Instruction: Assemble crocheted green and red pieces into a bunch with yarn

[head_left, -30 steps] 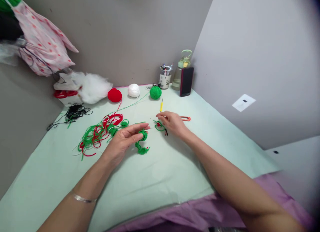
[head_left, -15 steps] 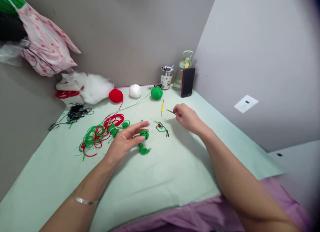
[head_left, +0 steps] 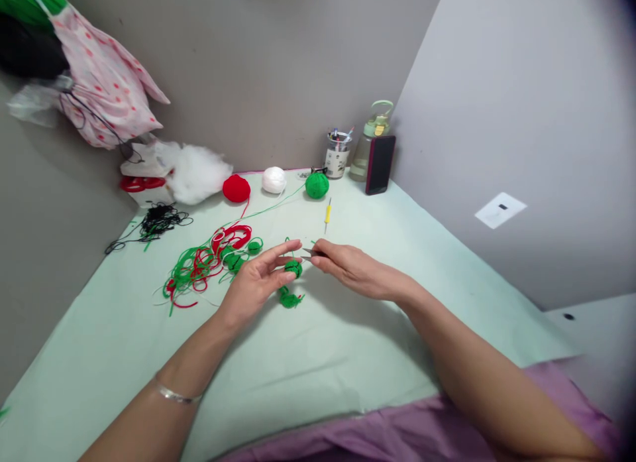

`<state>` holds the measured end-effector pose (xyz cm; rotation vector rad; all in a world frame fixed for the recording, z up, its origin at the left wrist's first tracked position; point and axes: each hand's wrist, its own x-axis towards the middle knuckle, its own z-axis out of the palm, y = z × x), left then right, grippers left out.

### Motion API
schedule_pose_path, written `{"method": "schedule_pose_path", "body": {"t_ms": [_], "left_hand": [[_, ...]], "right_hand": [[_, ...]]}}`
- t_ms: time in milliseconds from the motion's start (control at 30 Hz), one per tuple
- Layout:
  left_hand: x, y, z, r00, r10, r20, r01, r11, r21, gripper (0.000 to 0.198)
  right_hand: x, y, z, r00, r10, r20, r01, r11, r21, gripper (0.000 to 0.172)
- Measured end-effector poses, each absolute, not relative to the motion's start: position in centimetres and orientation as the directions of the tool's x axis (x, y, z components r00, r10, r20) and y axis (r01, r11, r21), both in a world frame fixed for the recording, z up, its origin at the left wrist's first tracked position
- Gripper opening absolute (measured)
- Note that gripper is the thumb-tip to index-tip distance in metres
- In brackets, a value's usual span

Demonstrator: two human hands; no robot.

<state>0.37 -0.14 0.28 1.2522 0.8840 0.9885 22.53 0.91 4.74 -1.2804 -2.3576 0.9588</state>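
My left hand (head_left: 261, 270) pinches a small green crocheted ball (head_left: 293, 270) with dark stitching, between thumb and fingers. A strand of green yarn rises from its top. Just below it a ruffled green crocheted piece (head_left: 290, 299) with a red tip shows; whether the two are joined I cannot make out. My right hand (head_left: 342, 266) is closed on small scissors (head_left: 309, 253), whose parted metal blades point left, close to the ball and the left fingertips. The scissors' handles are hidden in the palm.
A tangle of red and green yarn (head_left: 201, 266) lies left, black yarn (head_left: 161, 220) beyond it. Red (head_left: 236, 189), white (head_left: 273, 180) and green yarn balls (head_left: 317, 185) line the back. A yellow-handled crochet hook (head_left: 328, 214), pen cup (head_left: 337, 156), bottle (head_left: 362, 154) and phone (head_left: 380, 165) stand or lie right.
My right hand has moved left and nearer with the scissors, up to the green ball, and now covers the small green-and-red piece and the clip. My left hand keeps its hold.
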Motion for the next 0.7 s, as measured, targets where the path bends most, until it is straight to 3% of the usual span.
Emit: {"method": "schedule_pose_path", "body": {"t_ms": [233,533,700], "left_hand": [[0.50,-0.22,0.28,0.357,0.934,-0.007,-0.070,0.034,0.997,0.050],[0.55,-0.19,-0.07,0.398,0.917,0.006,-0.037,0.010,0.999,0.052],[0.50,-0.27,-0.27,0.414,0.910,0.018,-0.030,-0.007,1.000,0.050]], "right_hand": [[22.15,1.02,4.30,-0.589,0.806,-0.058,0.661,0.440,-0.608,0.039],[22.05,1.26,4.23,-0.644,0.754,-0.128,0.656,0.459,-0.599,0.035],[22.31,1.46,3.70,-0.675,0.730,-0.106,0.595,0.454,-0.663,0.036]]}}
